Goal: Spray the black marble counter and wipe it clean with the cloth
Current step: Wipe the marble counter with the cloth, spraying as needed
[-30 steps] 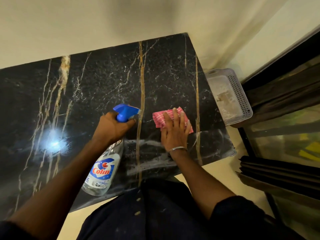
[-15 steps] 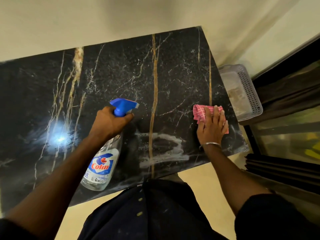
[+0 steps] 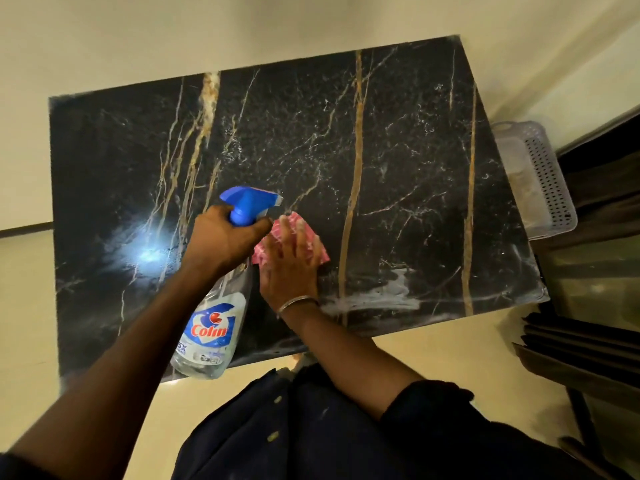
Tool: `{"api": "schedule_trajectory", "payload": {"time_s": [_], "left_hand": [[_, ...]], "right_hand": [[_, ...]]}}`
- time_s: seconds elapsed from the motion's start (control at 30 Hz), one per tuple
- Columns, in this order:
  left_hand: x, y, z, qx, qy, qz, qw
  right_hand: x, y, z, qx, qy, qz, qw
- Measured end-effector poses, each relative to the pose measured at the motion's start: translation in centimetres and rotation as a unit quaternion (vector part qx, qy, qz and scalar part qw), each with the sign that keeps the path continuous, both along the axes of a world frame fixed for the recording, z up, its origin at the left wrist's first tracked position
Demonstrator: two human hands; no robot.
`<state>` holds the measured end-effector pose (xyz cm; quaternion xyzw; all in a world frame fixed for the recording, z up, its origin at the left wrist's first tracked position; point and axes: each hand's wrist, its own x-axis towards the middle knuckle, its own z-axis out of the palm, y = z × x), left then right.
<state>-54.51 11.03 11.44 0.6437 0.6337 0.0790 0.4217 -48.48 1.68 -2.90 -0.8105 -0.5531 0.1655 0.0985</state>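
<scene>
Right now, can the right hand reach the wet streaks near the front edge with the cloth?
Probably yes. The right hand presses the cloth beside the wet streaks, with bare counter between.

Black marble counter (image 3: pixel 398 161) with gold veins fills most of the view. Left hand (image 3: pixel 221 242) is wrapped around the neck of a clear Colin spray bottle (image 3: pixel 211 327), blue nozzle (image 3: pixel 251 202) pointing toward the counter's middle, and the bottle body hangs down over the counter's near edge. Right hand (image 3: pixel 292 268) is pressed flat on a pink cloth (image 3: pixel 311 244) on the counter, just beside the nozzle, with a thin bangle (image 3: pixel 298 304) on the wrist. Wet smeary streaks (image 3: pixel 381 297) sit near the counter's front edge, right of the cloth. A perforated plastic basket (image 3: pixel 540 174) sits off the counter's right end.
</scene>
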Motion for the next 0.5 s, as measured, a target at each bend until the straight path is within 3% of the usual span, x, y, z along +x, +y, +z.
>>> {"api": "schedule_trajectory", "payload": {"time_s": [0.17,0.33,0.5], "left_hand": [[-2.7,-0.3,0.1,0.008,-0.003,0.008,1.000],[-3.8,-0.4,-0.7,-0.012,-0.002,-0.007,1.000],[-2.2,-0.9,-1.0,-0.033,-0.006,-0.026,0.999]], "right_hand": [[-5.0,0.9,0.6,0.034,0.037,0.062,0.997],[-2.5,-0.6,-0.2,0.049,0.011,0.142,0.989],[5.4,-4.6,-0.4,0.018,-0.046,0.030,0.998]]}}
